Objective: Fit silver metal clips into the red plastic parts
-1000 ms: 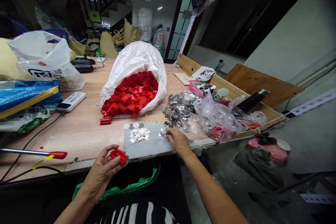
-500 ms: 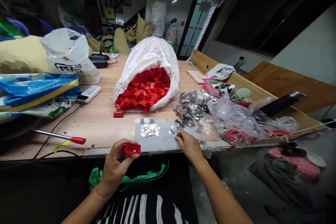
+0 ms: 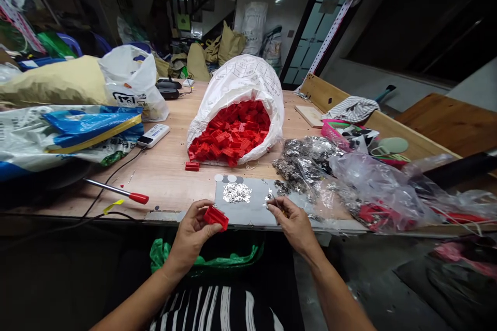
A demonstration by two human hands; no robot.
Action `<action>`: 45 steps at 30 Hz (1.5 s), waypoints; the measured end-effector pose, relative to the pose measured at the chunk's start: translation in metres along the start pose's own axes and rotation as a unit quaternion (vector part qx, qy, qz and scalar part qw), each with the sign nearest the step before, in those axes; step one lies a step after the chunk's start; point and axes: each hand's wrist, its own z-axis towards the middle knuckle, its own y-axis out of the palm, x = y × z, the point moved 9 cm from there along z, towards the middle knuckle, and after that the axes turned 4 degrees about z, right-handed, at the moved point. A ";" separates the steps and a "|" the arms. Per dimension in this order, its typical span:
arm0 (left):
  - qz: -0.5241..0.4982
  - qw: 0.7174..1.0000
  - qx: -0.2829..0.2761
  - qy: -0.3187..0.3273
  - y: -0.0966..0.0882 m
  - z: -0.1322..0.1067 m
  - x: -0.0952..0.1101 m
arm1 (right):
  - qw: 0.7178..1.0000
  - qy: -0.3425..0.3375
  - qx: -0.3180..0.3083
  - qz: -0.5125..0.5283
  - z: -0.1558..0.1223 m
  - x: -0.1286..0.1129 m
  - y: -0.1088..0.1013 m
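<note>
My left hand (image 3: 193, 234) is closed on a small red plastic part (image 3: 216, 216) at the table's front edge. My right hand (image 3: 294, 223) is pinched on a small shiny metal piece over the grey mat (image 3: 252, 209). A little heap of silver metal pieces (image 3: 237, 193) lies on that mat between my hands. Behind it a white sack (image 3: 241, 91) lies open on its side, full of red plastic parts (image 3: 230, 138). One loose red part (image 3: 191, 166) rests on the table in front of the sack.
Clear plastic bags of metal pieces (image 3: 306, 163) and red parts sprawl to the right. A red-handled screwdriver (image 3: 116, 191), a white remote (image 3: 154, 135), cables and stacked bags (image 3: 70, 124) fill the left of the wooden table (image 3: 166, 176). A green bag (image 3: 202, 261) hangs below the edge.
My left hand has turned the red part and brought it toward the right hand. My right hand has pulled back from the scattered metal pieces with a pinch. The view has shifted left.
</note>
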 end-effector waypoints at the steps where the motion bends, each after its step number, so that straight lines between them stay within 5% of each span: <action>1: -0.042 0.998 -0.024 -0.041 0.005 0.000 -0.007 | 0.999 0.000 -0.019 0.039 -0.003 -0.007 0.011; 6: -0.173 0.962 -0.094 -0.190 0.022 -0.011 -0.030 | 0.991 -0.030 -0.087 0.093 -0.016 -0.046 0.056; 12: -0.218 0.947 -0.099 -0.213 0.024 -0.015 -0.043 | 0.983 -0.116 -0.140 0.017 -0.019 -0.079 0.083; 25: -0.209 0.945 -0.091 -0.236 0.029 -0.018 -0.048 | 0.952 -0.206 -0.207 -0.091 -0.023 -0.086 0.091; 33: -0.196 0.946 -0.100 -0.238 0.029 -0.020 -0.050 | 0.935 -0.210 -0.257 -0.128 -0.024 -0.085 0.098; 45: -0.220 0.939 -0.090 -0.247 0.028 -0.021 -0.051 | 0.943 -0.187 -0.253 -0.112 -0.015 -0.091 0.093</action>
